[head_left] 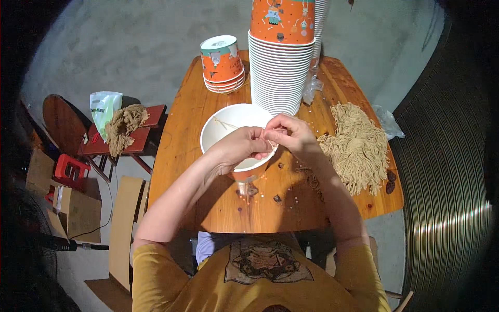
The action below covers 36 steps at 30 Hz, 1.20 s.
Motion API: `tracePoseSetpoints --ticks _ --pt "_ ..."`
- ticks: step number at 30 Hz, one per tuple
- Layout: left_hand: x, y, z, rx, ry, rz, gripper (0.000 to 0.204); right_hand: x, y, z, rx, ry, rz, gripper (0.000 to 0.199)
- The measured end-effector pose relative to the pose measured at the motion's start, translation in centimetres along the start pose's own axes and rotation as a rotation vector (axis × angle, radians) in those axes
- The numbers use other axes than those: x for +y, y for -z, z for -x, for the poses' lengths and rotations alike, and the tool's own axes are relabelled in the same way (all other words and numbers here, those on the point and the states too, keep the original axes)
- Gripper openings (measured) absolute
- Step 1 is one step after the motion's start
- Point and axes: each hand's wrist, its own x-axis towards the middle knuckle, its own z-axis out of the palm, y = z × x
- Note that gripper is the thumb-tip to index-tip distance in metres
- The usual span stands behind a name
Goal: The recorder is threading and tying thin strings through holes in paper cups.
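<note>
An orange paper bucket with a white inside (218, 138) stands on the wooden table in front of me, its mouth facing up. A tan string (224, 124) runs from the bucket's far left wall across its mouth to my fingers. My left hand (241, 144) is closed in a pinch over the bucket's near right rim. Against it, my right hand (292, 136) also pinches, its fingertips meeting the left ones. A bit of string shows between them at the rim; the exact grip of each finger is hidden.
A tall stack of paper buckets (278, 73) rises at the back of the table (182, 182). A short upturned stack (223, 62) stands to its left. Tan strings (358, 151) lie heaped at right. Further left are a red bench (138, 140) and cardboard boxes (80, 213).
</note>
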Motion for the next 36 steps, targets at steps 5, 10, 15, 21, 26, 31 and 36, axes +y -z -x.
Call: tracePoseSetpoints --ticks 5,10,15,21,26,31,36 --pt "0.1 -0.7 0.1 0.057 -0.021 0.057 0.006 0.5 0.0 -0.1 -0.013 -0.014 -0.123 0.016" --pt "0.0 -0.6 0.1 0.054 -0.003 0.086 0.008 0.3 -0.1 0.0 0.019 0.014 -0.110 0.012" --pt "0.2 -0.6 0.0 0.051 0.072 0.173 0.010 0.9 -0.1 0.7 0.086 0.006 -0.200 0.010" --pt "0.4 -0.3 0.1 0.021 0.079 0.223 0.010 1.5 0.0 1.8 0.374 0.346 0.285 0.015" --pt "0.6 -0.6 0.1 0.042 0.065 0.147 0.009 0.5 -0.7 3.3 0.361 0.493 0.510 0.020" --pt "0.6 -0.2 -0.3 -0.003 0.091 0.189 0.009 1.5 -2.2 3.4 0.419 0.478 0.504 0.018" --pt "0.6 0.2 -0.5 -0.051 0.221 0.407 0.008 0.8 -4.6 4.5 0.516 0.271 0.369 0.018"
